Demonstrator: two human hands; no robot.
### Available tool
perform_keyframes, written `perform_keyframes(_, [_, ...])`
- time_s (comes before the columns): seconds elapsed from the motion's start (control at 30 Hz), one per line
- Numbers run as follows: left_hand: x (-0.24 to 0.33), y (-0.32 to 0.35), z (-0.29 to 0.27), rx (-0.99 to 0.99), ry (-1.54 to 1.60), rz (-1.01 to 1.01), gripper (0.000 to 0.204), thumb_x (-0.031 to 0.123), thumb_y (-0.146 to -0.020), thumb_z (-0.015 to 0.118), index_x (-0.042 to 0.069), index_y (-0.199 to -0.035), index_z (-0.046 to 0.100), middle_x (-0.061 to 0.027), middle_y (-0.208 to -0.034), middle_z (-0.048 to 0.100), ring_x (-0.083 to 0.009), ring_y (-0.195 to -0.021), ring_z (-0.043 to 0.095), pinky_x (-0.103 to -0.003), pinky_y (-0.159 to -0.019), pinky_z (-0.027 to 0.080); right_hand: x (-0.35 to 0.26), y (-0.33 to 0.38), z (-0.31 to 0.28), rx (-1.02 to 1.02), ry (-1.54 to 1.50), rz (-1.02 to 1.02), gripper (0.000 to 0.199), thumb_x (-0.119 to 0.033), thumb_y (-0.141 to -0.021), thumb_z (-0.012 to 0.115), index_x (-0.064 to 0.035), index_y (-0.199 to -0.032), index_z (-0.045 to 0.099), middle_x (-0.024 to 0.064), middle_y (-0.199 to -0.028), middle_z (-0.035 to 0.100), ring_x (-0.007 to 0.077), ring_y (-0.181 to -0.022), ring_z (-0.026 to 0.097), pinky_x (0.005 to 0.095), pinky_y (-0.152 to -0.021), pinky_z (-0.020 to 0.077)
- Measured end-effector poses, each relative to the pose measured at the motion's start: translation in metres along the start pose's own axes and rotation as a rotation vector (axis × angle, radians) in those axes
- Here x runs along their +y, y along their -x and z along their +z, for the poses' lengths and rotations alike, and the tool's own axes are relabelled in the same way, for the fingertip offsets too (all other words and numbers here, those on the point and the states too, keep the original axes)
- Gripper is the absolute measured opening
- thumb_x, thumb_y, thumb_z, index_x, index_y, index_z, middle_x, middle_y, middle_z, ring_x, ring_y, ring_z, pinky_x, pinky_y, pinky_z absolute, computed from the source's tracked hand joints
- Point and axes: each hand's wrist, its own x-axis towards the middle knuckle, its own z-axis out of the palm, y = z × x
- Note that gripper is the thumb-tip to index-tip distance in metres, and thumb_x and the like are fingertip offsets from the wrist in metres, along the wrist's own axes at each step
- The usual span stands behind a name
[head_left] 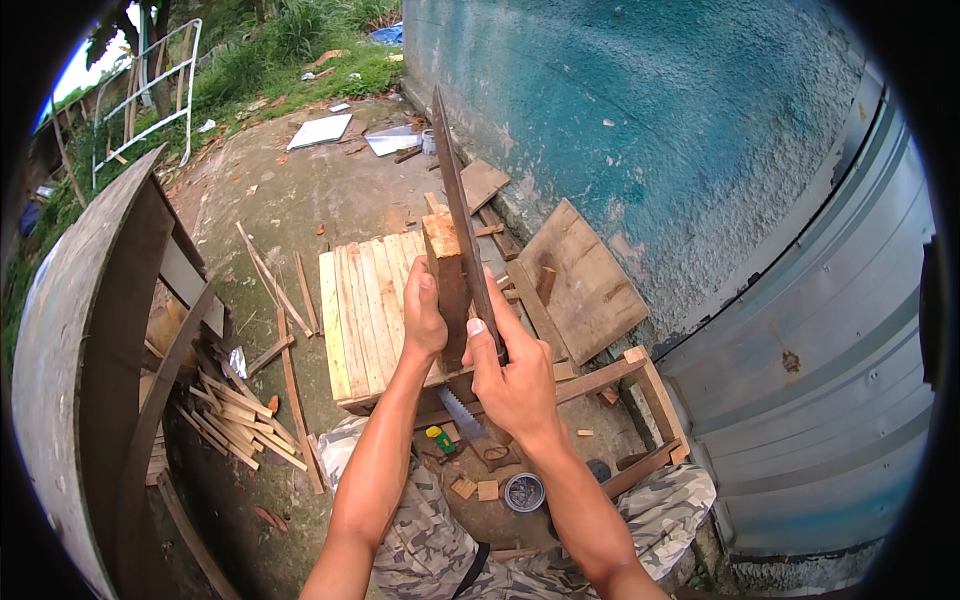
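Note:
My left hand (pixel 424 316) is closed around a thick wooden block (pixel 452 300), which stands upright with its pale, rough end on top. In my right hand (pixel 512 385) is a machete (pixel 460 205), long and dark, its narrow tip pointing up and away. Its blade runs close along the block's right side; I cannot tell whether they touch. The fingers of my right hand lie around the lower part, so the handle is mostly hidden. Just behind both hands is a low bench top (pixel 372 305) of pale wooden slats.
Below my hands lie a handsaw (pixel 462 412), a green and yellow tape measure (pixel 440 438) and a tin of nails (pixel 524 492). Wood strips (pixel 235 420) are piled at left beside a curved board (pixel 100 300). A plywood sheet (pixel 585 275) leans by the blue wall (pixel 640 130); a wooden frame (pixel 655 400) stands at right.

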Motion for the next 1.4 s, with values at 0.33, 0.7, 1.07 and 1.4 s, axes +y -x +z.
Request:
perform_keyframes(0.33, [0.006,0.001,0.001,-0.068,0.106,-0.039,0.075,0.069,-0.100,0.045,-0.002,-0.124,0.054,-0.0052,-0.105,0.061,-0.0120,-0.094,0.054,-0.026,-0.085,0.044,-0.024,0.000,-0.014,-0.068,0.111,0.178,0.048,-0.012,-0.102,0.053,-0.0020,-0.149,0.047,0.0277,-0.100,0.064,0.0332,-0.083,0.067,0.0380,-0.069,0.0532])
perform_keyframes(0.7, [-0.029,-0.009,-0.008,-0.168,0.280,-0.472,0.084,0.067,-0.105,0.025,-0.005,-0.121,0.064,-0.0099,-0.107,0.069,-0.0155,-0.095,0.061,-0.032,-0.086,0.049,-0.025,0.014,-0.022,-0.023,0.130,0.210,0.044,-0.014,-0.102,0.053,-0.0063,-0.145,0.051,0.0250,-0.076,0.064,0.0387,-0.071,0.066,0.0447,-0.062,0.0503])
perform_keyframes(1.07, [-0.051,-0.005,-0.008,-0.050,0.317,-0.359,0.077,0.061,-0.108,0.025,-0.004,-0.116,0.065,-0.0074,-0.100,0.068,-0.0156,-0.088,0.057,-0.032,-0.081,0.047,-0.026,0.006,-0.018,-0.057,0.242,0.211,0.025,-0.019,-0.103,0.054,0.0037,-0.095,0.062,0.0301,-0.073,0.063,0.0507,-0.072,0.063,0.0547,-0.062,0.0472])
perform_keyframes(1.4, [-0.038,-0.008,-0.009,0.000,0.216,-0.275,0.077,0.062,-0.106,0.030,-0.006,-0.107,0.066,-0.0064,-0.093,0.068,-0.0151,-0.084,0.058,-0.032,-0.077,0.047,-0.022,0.000,-0.017,-0.023,0.272,0.126,0.027,-0.021,-0.103,0.056,0.0021,-0.091,0.062,0.0224,-0.066,0.062,0.0400,-0.062,0.062,0.0475,-0.057,0.0460])
